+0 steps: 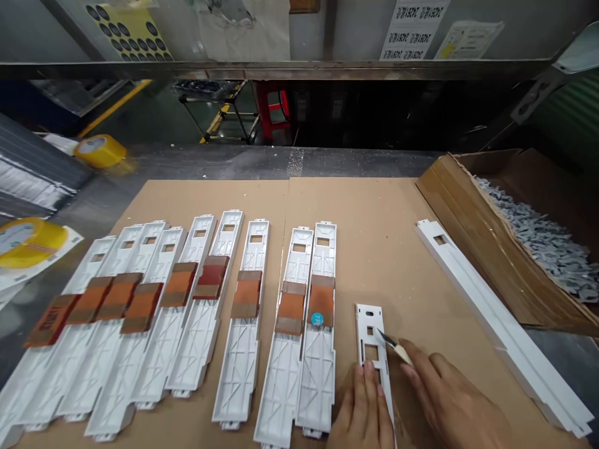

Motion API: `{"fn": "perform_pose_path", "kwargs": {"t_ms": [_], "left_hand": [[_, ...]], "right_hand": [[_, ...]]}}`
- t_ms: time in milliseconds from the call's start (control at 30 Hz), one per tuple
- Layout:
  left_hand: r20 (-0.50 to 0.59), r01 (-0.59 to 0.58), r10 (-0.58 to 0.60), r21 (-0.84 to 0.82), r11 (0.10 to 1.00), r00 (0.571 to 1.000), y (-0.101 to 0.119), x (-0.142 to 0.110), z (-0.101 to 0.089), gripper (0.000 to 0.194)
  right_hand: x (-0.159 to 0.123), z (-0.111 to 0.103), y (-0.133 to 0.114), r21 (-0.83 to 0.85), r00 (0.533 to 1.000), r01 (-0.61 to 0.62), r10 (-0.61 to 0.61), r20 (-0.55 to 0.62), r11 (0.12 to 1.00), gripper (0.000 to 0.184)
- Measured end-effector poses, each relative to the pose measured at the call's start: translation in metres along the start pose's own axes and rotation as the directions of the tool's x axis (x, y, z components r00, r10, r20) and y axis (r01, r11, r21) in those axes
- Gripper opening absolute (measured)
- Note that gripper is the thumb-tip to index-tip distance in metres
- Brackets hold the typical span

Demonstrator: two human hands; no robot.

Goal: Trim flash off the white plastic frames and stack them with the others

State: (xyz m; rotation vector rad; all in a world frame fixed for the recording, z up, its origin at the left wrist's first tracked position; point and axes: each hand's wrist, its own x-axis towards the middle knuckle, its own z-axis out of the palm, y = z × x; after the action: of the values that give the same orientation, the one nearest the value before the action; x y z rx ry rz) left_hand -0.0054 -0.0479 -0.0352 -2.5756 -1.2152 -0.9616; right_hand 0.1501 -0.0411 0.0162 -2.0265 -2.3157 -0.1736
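Note:
A narrow white plastic panel (370,321) with square and oval cutouts lies on the cardboard in front of me. My left hand (362,411) rests on its near part, fingers stretched out flat across the plastic, the thumb not visible. Pinched in my right hand (449,399) is a craft knife (399,351) with a pale handle; its dark pointed blade is at the panel's right edge, beside a small square cutout. Whether the blade touches the plastic I cannot tell. The near end of the panel is partly hidden by my left hand.
Left of the panel, several white ribbed plastic strips (234,386) lie with brown blocks (246,293) across them. A long white strip (496,318) lies right, near a carton (468,206) of small grey parts (538,231). Yellow tape rolls (100,151) are at far left.

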Motion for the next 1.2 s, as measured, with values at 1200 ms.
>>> {"fn": "perform_pose_path", "kwargs": {"t_ms": [1200], "left_hand": [[-0.143, 0.043, -0.024, 0.13, 0.991, 0.989, -0.001, 0.019, 0.01, 0.033]], "right_hand": [[0.027, -0.001, 0.019, -0.027, 0.991, 0.099, -0.096, 0.089, 0.995, 0.035]]}}
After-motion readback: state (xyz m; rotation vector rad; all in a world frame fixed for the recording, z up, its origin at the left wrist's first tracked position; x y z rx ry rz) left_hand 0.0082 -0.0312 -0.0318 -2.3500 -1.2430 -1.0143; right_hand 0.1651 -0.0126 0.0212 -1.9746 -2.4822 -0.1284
